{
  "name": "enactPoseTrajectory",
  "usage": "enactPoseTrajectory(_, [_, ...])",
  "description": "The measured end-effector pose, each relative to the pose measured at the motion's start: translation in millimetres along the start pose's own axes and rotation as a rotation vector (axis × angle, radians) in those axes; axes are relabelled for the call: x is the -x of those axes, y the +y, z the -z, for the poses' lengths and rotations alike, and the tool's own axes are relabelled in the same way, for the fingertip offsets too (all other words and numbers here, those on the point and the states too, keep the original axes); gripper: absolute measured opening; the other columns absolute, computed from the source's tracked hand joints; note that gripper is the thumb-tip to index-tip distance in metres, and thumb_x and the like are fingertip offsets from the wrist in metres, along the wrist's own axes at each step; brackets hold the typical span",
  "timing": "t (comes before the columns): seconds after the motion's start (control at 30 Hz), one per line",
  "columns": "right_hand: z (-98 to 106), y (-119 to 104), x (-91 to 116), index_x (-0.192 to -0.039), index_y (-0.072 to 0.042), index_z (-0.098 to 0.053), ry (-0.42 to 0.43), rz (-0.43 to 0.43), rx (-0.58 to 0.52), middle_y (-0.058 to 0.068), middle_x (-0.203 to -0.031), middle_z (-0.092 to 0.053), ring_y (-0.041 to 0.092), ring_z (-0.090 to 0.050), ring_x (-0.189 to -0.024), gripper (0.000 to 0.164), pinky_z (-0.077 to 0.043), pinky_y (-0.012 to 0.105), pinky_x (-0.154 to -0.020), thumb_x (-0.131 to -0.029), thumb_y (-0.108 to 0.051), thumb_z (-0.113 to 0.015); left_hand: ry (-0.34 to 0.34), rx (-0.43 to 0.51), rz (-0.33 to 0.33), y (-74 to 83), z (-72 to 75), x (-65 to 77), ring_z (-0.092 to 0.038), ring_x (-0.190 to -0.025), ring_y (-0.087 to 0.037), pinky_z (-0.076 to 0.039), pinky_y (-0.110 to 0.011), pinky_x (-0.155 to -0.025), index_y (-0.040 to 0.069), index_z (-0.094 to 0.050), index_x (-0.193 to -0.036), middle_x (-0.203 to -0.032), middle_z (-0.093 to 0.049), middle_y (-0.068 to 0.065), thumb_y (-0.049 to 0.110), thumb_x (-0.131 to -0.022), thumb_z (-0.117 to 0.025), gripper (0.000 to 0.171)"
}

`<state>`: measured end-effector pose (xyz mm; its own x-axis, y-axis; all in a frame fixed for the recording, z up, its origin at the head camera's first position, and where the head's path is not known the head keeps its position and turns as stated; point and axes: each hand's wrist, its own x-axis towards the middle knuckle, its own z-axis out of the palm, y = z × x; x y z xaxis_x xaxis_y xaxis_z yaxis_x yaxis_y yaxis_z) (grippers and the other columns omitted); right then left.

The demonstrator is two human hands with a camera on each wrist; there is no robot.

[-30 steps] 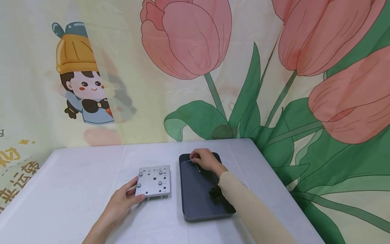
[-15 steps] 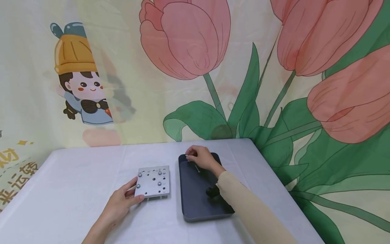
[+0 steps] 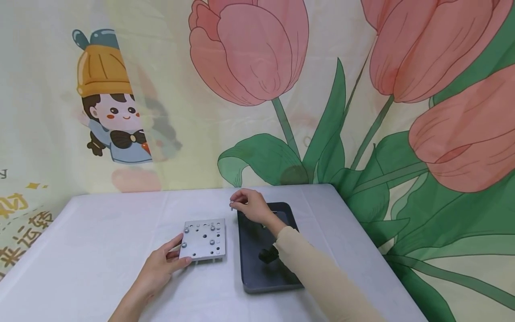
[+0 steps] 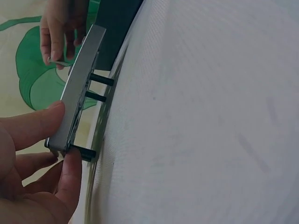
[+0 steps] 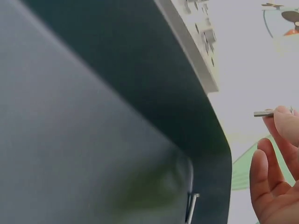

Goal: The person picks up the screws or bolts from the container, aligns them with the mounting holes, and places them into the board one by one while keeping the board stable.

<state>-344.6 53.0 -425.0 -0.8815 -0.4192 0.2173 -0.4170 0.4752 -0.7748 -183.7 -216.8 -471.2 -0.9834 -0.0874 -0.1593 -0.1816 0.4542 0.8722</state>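
Observation:
A square silver metal plate [image 3: 203, 248], dotted with holes and carrying several bolts [image 3: 212, 242], is held at its near left corner by my left hand [image 3: 158, 266]. Thumb and fingers grip its edge; in the left wrist view, threaded bolt ends [image 4: 101, 79] stick out of the underside. My right hand [image 3: 254, 207] is raised over the far left corner of the dark tray [image 3: 255, 279], beyond the plate. Between thumb and fingertips it pinches a small silver metal pin [image 5: 264, 113], whose other end the fingers partly hide.
Inside the tray, a thin metal rod [image 5: 192, 206] lies near the far end, and a black rounded object [image 3: 268, 255] sits partly behind the right sleeve. White cloth [image 3: 100, 250] covers the table; a printed backdrop [image 3: 193, 147] hangs behind its far edge.
My right hand has lifted from inside the tray's far end and moved left past its rim, carrying the small metal pin. The left hand and the plate have stayed in place.

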Motion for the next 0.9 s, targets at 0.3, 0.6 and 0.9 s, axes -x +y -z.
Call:
enactPoseTrajectory(0.3, [-20,-16,-6,-0.111,-0.014,-0.075,-0.035,-0.005,-0.048,-0.005,-0.096,-0.077,0.008,-0.069,-0.088,0.012,-0.056,0.027,-0.080,-0.100,-0.017,-0.078,0.007,-0.009,0.000,0.8,-0.1,-0.2,-0.059,-0.131,-0.037,-0.058,-0.037,-0.097,0.010,-0.037,-0.166,-0.151,-0.056,-0.028,0.024,-0.092,-0.086,0.090])
enactPoseTrajectory(0.6, [-36,-30,-10,-0.110,-0.014,-0.074,-0.075,0.007,-0.073,-0.007,-0.094,-0.076,0.005,-0.067,-0.087,0.011,-0.054,0.024,-0.080,-0.100,-0.016,-0.077,0.000,0.011,0.000,-0.8,-0.5,-0.4,-0.059,-0.133,-0.039,-0.058,-0.038,-0.098,0.010,-0.036,-0.166,-0.152,-0.054,-0.030,0.025,-0.092,-0.086,0.090])
enactPoseTrajectory(0.9, [-48,-36,-12,-0.109,-0.016,-0.073,-0.087,-0.003,-0.052,-0.009,-0.092,-0.073,0.005,-0.065,-0.084,0.010,-0.053,0.023,-0.079,-0.100,-0.016,-0.077,-0.007,0.034,-0.008,-2.0,-0.4,0.0,-0.061,-0.131,-0.037,-0.060,-0.033,-0.093,0.009,-0.036,-0.166,-0.150,-0.056,-0.030,0.023,-0.092,-0.086,0.090])
